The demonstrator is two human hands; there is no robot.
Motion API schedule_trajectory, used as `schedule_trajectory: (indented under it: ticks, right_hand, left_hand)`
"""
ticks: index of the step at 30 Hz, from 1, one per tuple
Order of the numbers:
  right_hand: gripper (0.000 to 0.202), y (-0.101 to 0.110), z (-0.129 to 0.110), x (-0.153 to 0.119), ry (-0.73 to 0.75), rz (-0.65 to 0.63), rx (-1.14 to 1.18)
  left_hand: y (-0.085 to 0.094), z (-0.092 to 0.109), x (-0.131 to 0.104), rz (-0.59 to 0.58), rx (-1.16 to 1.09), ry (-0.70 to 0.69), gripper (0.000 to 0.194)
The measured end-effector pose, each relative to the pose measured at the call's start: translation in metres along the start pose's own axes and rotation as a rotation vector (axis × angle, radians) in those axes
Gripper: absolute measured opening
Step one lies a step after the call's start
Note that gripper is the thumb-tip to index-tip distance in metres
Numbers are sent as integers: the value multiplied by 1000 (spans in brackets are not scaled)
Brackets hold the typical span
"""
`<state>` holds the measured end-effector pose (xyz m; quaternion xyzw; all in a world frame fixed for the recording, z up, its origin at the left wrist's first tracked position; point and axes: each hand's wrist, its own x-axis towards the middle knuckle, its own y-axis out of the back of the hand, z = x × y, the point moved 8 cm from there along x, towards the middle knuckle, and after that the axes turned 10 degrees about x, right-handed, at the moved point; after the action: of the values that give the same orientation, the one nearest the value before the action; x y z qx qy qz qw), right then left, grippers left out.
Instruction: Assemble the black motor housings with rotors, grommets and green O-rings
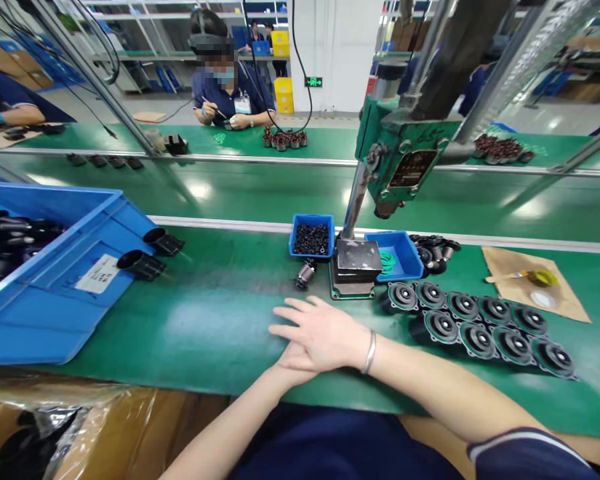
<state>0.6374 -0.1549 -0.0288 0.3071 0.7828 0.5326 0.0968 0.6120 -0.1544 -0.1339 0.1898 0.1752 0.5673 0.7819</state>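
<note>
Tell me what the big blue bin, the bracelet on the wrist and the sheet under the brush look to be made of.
Big blue bin: likely moulded plastic, smooth with a dull sheen and a paper label.
Bracelet on the right hand, which lies over the left hand: looks like polished silver-toned metal, given its bright glint.
Sheet under the brush: matte brown, probably cardboard or kraft paper.

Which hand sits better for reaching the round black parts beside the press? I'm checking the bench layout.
Probably the right hand: it lies on top of the left hand, free to lift, and the round black parts lie on its side.
</note>
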Motion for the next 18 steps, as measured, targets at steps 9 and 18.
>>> schedule_trajectory:
  ticks: [9,18]
  right_hand:
    - [46,10,49,-59,-297,321,672]
    - [31,8,58,-168,-375,1093,816]
  left_hand:
    - [-2,4,-5,-89,121,-139,62]
    - [-4,7,-10,-6,223,-135,65]
